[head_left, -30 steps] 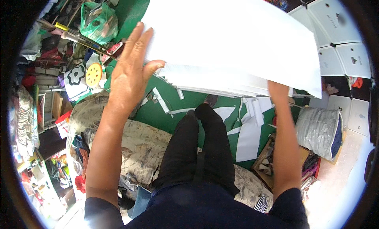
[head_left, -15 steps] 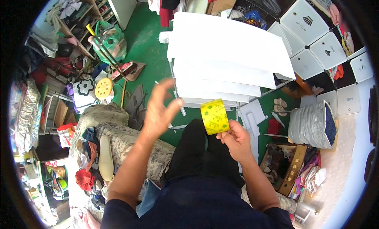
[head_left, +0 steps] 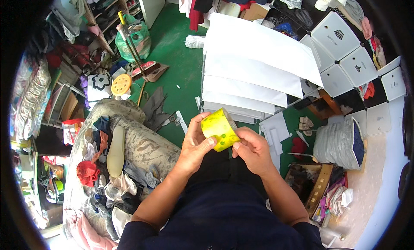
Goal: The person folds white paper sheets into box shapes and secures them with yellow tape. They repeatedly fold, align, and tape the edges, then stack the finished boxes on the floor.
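- Tape: glossy yellow cylinder with green print, tilted, between my two hands.
- My left hand: clamped on the tape's left side, thumb across the near face.
- My right hand: fingers curled, thumb and fingertips pinching the tape's right edge.
- Sheets: white, smooth, stepped layers beyond both hands.

You wear dark navy short-sleeved fabric top, plain over torso, small pale mark at lower edge of view, too small to make out. Your left sleeve and right sleeve match in navy, leaving forearms bare. Your left hand and right hand bare too. Your plain black fabric trousers look darker than top.
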The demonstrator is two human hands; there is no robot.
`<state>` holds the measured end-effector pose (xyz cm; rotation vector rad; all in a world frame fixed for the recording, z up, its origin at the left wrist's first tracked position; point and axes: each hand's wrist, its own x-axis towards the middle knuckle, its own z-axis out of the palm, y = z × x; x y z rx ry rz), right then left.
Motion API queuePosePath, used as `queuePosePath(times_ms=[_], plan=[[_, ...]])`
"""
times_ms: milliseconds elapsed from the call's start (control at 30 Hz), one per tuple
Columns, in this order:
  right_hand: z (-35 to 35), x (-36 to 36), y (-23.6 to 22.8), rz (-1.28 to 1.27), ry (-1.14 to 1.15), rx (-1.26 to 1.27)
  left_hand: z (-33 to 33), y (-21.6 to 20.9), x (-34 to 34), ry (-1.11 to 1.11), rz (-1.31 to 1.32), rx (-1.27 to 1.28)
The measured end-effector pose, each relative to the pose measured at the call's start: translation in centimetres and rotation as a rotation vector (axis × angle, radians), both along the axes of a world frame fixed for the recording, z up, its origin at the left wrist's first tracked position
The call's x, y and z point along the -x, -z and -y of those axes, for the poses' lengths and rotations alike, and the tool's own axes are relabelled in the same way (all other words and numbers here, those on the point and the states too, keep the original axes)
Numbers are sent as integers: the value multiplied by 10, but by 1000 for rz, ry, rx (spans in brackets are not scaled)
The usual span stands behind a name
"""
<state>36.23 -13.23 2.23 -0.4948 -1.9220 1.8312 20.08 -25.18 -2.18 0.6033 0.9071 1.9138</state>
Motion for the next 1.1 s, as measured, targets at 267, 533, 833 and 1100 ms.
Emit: queuePosePath(times_ms=[267, 533, 833, 1100], plan=[[6, -8, -6, -25, 9, -60, 12, -6, -8, 163, 313, 100], [7, -8, 0, -40, 29, -81, 18, 4, 1, 449, 438, 73], [12, -1, -4, 67, 60, -71, 23, 6, -3, 152, 271, 77], [11, 0, -7, 1, -23, 71, 24, 10, -4, 300, 501, 147]])
